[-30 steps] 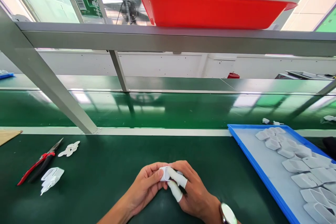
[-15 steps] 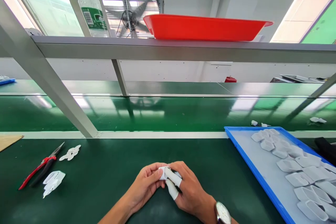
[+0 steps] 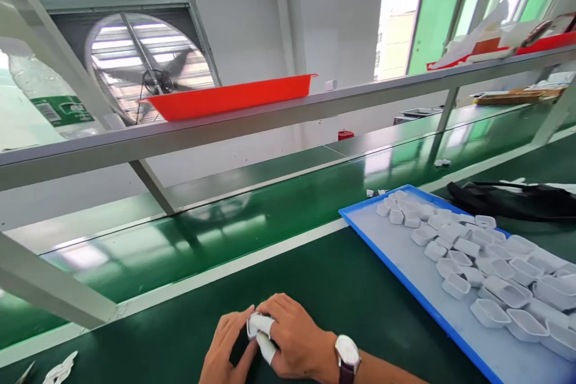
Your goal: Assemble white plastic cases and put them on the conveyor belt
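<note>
Low in the picture, my left hand [image 3: 225, 345] and my right hand [image 3: 294, 339] meet over the green bench mat. Together they pinch a small white plastic part [image 3: 252, 325]. White finger cots cover two fingers of my right hand, and a wristwatch [image 3: 348, 353] sits on that wrist. To the right lies a blue tray [image 3: 382, 252] filled with several white plastic shells [image 3: 463, 252].
A green conveyor belt [image 3: 234, 222] runs behind the bench. Above it a metal shelf rail [image 3: 225, 126] carries a red tray [image 3: 225, 99]. A black bag [image 3: 513, 201] lies beyond the blue tray. White scraps [image 3: 60, 369] rest at the lower left.
My view has swung right and upward, so the hands now sit lower and the blue tray shows in full. The pliers have slid almost out of view. Both hands still hold the white part.
</note>
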Demonstrator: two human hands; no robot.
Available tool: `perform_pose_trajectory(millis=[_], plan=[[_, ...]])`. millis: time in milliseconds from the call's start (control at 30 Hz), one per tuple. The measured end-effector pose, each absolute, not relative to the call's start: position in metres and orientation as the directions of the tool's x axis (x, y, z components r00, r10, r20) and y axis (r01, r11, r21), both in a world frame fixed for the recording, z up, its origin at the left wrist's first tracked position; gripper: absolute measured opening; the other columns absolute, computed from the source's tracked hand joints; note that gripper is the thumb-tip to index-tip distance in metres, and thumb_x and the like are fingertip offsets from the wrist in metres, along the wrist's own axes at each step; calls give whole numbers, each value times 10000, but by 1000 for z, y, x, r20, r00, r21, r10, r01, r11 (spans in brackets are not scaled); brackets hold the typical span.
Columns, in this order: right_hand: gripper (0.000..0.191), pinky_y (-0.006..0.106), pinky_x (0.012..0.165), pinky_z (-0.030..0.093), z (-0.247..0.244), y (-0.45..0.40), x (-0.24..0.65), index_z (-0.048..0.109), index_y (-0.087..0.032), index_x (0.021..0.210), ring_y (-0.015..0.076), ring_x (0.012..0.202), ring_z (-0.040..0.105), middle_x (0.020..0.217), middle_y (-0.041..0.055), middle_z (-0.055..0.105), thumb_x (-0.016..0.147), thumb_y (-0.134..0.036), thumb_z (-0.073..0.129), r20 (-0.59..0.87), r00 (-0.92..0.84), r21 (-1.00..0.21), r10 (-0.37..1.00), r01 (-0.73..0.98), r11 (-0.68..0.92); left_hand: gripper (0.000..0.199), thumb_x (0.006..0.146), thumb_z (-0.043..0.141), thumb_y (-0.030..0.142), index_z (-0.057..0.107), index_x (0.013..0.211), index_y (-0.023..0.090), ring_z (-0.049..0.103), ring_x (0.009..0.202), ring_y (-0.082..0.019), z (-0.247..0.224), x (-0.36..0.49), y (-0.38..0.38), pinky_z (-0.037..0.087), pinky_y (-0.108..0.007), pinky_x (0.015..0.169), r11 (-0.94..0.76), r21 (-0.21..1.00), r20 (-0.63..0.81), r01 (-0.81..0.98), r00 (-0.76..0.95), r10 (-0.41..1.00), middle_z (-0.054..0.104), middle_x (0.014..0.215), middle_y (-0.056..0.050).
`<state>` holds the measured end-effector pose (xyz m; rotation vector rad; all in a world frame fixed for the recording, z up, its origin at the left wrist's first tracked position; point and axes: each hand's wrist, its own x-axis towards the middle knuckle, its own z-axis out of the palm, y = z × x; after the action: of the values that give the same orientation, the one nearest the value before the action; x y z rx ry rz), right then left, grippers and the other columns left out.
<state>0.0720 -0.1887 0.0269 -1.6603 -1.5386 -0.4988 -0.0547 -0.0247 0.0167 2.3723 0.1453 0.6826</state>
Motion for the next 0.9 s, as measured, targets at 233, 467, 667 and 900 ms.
perform_pose_trajectory(millis=[233,467,667,900], plan=[[121,407,1002,506,35,-188,83,642,-140,975,249,1086,543,1177,142,635,881,-200,594,801,31,-88,597,994,66,342,794,660,432,727,1077,253,723,954,-285,38,-12,16,587,-429,902,-774,604,224,189,892,392,767,1050,-55],[230,287,941,519,0,-159,86,645,-177,768,171,1020,587,1089,69,672,979,-225,568,794,-136,67,593,988,136,480,664,639,526,703,982,173,733,868,-318,65,86,90,566,-429,860,-712,605,232,356,777,585,770,941,-97],[236,218,925,511,-7,-150,95,679,-210,900,125,1009,612,1049,26,711,1042,-310,520,738,-98,31,667,993,112,415,637,648,495,711,925,203,751,893,-348,65,114,115,565,-429,845,-660,623,186,420,740,647,784,813,-66],[251,272,791,517,8,-163,100,650,-163,808,148,961,613,1100,45,707,1014,-258,543,703,-76,39,707,997,69,792,589,692,565,586,1228,109,682,1125,-406,61,84,111,579,-507,931,-629,658,241,415,675,697,698,1228,-204]])
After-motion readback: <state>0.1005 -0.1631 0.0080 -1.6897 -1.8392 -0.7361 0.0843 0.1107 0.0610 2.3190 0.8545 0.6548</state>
